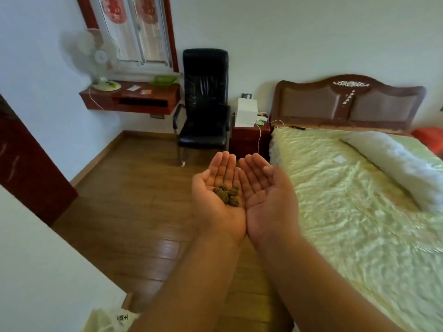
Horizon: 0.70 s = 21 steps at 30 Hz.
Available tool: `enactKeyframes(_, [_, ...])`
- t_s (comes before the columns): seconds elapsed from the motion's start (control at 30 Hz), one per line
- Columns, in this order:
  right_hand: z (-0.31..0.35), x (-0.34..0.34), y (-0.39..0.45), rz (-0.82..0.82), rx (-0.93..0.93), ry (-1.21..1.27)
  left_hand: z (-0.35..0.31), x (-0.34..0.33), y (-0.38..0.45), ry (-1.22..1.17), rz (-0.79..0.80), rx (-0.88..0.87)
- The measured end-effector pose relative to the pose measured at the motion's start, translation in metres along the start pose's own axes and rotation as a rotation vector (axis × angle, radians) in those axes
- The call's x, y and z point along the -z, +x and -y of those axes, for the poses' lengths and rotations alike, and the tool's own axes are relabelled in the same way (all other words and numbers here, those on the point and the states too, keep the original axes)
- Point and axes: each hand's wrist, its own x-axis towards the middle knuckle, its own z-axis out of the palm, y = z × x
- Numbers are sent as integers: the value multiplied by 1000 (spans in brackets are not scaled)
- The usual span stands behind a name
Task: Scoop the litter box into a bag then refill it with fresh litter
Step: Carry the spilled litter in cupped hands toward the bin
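Bedroom, wood floor [134, 212]. Black chair [205, 101] against the far wall, between a red wall shelf [134, 98] and a red nightstand [249, 137]. On the shelf: white fan [96, 58], green bowl [163, 80], a few papers. White box [247, 112] and cables on the nightstand. Bed [359, 212] to the right, pale green cover, white rolled quilt [395, 164], dark headboard [347, 101]. Window [134, 29] above the shelf with red paper cut-outs; characters too blurred to read. Dark red door [28, 164] at left. Pale bag [107, 319] at the bottom edge, dark print on it, not legible.

Nothing stands between camera and hands.

Both arms stretched forward over the floor, palms up, edges of the hands touching to form a cup. Left hand [220, 188]: fingers straight and together, slightly cupped, carrying a small heap of dark greenish clumps [227, 194] in the palm near the right hand's edge. Right hand [263, 188]: fingers straight, relaxed, nothing in it.
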Motion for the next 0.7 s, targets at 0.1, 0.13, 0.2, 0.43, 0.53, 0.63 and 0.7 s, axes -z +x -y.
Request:
enactKeyframes(0.1, [11,3,9,-7,37,-8,13,-7,9,20,6,44])
enactKeyframes(0.13, [15,4,13,-11,40,-13,17,-10,12,24,11,55])
enactKeyframes(0.2, [24,4,24,-11,28,-14,25,-16,20,27,18,59])
enactKeyframes(0.43, [59,6,78,-25,33,16,60,-49,64,42,36,52])
enactKeyframes(0.53, [75,8,106,-9,28,23,75,-64,84,42,42,44])
enactKeyframes(0.63, [86,7,130,1,5,22,85,-75,102,43,45,28])
enactKeyframes(0.7, [91,5,144,-3,-7,26,90,-81,114,39,36,17])
